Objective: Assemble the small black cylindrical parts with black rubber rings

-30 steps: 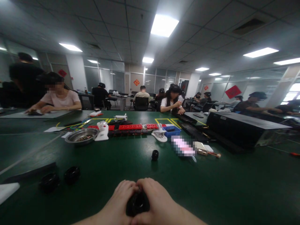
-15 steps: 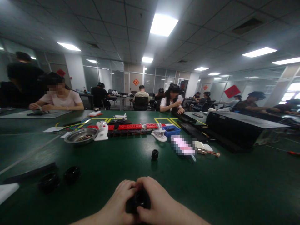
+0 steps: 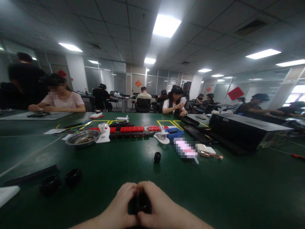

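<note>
On the green table sit a metal bowl, red strips, a blue bin and a white clip

1. Black part: largely covered by left hand and right hand; type indeterminate.
2. Pink object: pixelated.
3. White piece: cut by left edge.
4. Metal bowl contents: too small to identify.

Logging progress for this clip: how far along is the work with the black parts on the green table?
In hand: the left hand and right hand both clasp one black round part. Set aside: two black rings at left and a small black cylinder ahead lie untouched on the green table. Whether those are finished or waiting cannot be told.
</note>
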### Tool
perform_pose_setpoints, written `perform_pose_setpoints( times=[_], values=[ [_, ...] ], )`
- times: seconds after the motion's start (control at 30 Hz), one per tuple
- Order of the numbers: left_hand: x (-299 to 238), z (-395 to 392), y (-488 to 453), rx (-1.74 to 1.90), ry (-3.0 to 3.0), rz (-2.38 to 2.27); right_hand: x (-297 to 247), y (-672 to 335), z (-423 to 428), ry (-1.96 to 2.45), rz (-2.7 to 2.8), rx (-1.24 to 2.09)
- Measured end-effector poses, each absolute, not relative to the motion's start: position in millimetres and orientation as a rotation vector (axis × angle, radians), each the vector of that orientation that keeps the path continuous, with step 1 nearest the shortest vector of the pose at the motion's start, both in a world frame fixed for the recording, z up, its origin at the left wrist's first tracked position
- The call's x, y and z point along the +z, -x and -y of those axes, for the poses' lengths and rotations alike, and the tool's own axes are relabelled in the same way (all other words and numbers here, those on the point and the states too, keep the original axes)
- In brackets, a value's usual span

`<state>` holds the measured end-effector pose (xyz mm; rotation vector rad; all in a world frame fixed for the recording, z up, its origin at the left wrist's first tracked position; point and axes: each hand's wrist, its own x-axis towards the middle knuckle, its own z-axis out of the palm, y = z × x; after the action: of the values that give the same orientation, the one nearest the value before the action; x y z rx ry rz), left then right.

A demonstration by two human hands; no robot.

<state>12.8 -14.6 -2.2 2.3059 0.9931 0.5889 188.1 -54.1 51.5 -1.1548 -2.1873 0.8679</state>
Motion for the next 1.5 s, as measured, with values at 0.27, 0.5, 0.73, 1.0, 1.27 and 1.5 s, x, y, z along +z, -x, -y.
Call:
perform_pose_setpoints(
  times=[0.27, 0.5, 0.73, 1.0, 1.27, 1.5],
  values=[
    [-3.0, 13.5, -11.0, 0.603, -2.286, -0.974, 45.9, -187.8, 51.8, 1.209, 2.154, 0.771],
    [-1.5, 14.6, -10.4, 0.589, -2.266, -1.002, 54.8, -190.2, 57.2, 1.018, 2.16, 0.931],
    [-6.4, 12.5, -11.6, 0.631, -2.316, -0.975, 44.5, -186.5, 49.1, 1.222, 2.199, 0.685],
    [-3.9, 13.5, -10.4, 0.587, -2.307, -0.989, 57.0, -190.1, 56.5, 1.003, 2.249, 0.861],
    [-5.5, 13.8, -12.1, 0.616, -2.356, -0.986, 47.5, -187.7, 50.7, 1.299, 2.173, 0.678],
    [-1.1, 15.2, -11.0, 0.586, -2.326, -0.978, 54.9, -188.3, 55.8, 1.125, 2.247, 0.788]
  ],
)
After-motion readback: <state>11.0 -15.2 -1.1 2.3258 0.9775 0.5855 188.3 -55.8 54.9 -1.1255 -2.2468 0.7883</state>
